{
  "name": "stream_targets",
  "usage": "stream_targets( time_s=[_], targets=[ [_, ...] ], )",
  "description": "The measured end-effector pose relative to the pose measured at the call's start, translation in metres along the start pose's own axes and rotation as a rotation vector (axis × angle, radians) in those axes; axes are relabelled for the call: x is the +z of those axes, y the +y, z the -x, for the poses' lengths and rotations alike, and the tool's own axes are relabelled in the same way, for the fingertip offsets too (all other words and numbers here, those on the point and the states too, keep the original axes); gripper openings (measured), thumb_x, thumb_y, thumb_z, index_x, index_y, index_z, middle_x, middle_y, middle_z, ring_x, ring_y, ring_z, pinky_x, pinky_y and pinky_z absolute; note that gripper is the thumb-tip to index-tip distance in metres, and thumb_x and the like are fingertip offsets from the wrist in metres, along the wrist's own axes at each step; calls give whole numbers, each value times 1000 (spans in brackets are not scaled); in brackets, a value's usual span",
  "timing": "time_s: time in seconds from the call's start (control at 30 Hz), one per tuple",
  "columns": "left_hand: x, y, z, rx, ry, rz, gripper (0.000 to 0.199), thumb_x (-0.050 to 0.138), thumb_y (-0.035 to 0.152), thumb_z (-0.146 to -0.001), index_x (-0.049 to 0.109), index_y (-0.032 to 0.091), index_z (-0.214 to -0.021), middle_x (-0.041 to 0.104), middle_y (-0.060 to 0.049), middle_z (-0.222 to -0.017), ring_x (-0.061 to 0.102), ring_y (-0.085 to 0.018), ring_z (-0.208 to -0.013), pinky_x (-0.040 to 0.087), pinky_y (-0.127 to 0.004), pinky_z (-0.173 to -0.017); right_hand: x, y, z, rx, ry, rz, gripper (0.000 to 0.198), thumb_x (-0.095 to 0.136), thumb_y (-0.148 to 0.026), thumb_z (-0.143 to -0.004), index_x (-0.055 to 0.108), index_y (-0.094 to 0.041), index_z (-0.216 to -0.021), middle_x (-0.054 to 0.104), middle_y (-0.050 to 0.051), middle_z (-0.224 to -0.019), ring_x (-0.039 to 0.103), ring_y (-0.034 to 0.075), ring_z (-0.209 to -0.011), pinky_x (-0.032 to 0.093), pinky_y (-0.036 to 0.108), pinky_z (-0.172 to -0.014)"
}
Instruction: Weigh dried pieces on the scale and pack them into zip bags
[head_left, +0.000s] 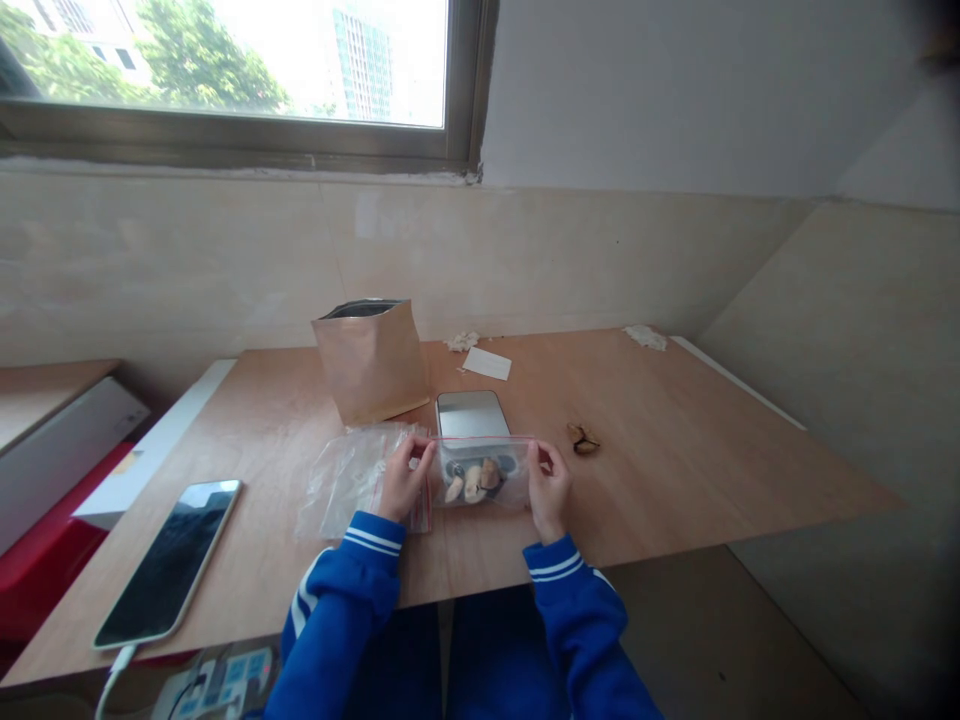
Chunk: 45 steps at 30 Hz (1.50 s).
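A clear zip bag [516, 492] with a red line along its top is stretched between my two hands, over the front of the table. Inside lie several pale and brown dried pieces [474, 482] that look like dried mushrooms. My left hand [406, 478] pinches the bag's top left corner. At the top right corner, my right hand [549, 487] pinches it too. Just behind the bag is a flat silver scale [472, 412], its front partly covered by the bag. More clear zip bags [345, 488] lie under and left of my left hand.
A brown paper pouch [373, 365] stands with its top open, behind the loose bags. A small dark brown curled piece [583, 438] lies right of the scale. A white card [487, 363] is at the back. A phone [171, 562] with a cable lies at left on the wooden table [712, 450].
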<state>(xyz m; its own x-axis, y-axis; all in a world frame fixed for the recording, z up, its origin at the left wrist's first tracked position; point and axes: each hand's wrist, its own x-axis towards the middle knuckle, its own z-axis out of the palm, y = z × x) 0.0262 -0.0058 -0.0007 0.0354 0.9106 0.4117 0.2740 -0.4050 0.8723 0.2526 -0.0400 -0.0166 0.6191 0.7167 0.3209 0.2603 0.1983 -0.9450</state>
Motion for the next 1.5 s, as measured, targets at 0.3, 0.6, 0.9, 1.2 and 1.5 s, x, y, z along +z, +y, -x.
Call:
stream_targets(
  time_s=[0.3, 0.6, 0.9, 1.2, 1.5],
  targets=[
    [4, 0, 1, -10, 40, 20, 22, 56, 40, -88, 60, 19, -82, 64, -2, -77, 60, -15, -71, 48, -28, -70, 0, -4, -1, 87, -11, -72, 46, 60, -60, -79, 67, -15, -84, 69, 7, -80, 63, 18, -70, 49, 29, -63],
    [2, 10, 1, -66, 1, 109, 25, 59, 42, -87, 63, 18, -88, 66, -4, -85, 61, -16, -78, 48, -29, -73, 1, -12, 2, 121, -161, -130, 43, 69, -53, -75, 72, -13, -89, 74, 10, -88, 67, 22, -83, 53, 35, -76],
    [2, 13, 0, -104, -26, 144, 26, 63, 44, -83, 66, 18, -83, 67, -5, -83, 62, -17, -78, 48, -29, -72, -1, -10, 2, 142, -194, -107, 45, 69, -53, -75, 76, -13, -94, 75, 12, -96, 68, 23, -83, 53, 35, -74],
    [1, 16, 2, -83, -17, 109, 24, 63, 41, -84, 65, 17, -82, 66, -4, -81, 59, -16, -74, 47, -29, -71, -2, -11, 1, 126, -183, -99, 41, 70, -52, -76, 75, -14, -91, 75, 11, -94, 65, 20, -79, 52, 33, -71],
    [2, 21, 3, -89, 13, 148, 24, 65, 42, -81, 65, 18, -80, 66, -3, -78, 59, -16, -73, 47, -28, -69, -4, -7, 0, 136, -183, -128, 41, 72, -51, -73, 75, -13, -90, 74, 9, -85, 65, 20, -78, 52, 33, -69]
  ],
)
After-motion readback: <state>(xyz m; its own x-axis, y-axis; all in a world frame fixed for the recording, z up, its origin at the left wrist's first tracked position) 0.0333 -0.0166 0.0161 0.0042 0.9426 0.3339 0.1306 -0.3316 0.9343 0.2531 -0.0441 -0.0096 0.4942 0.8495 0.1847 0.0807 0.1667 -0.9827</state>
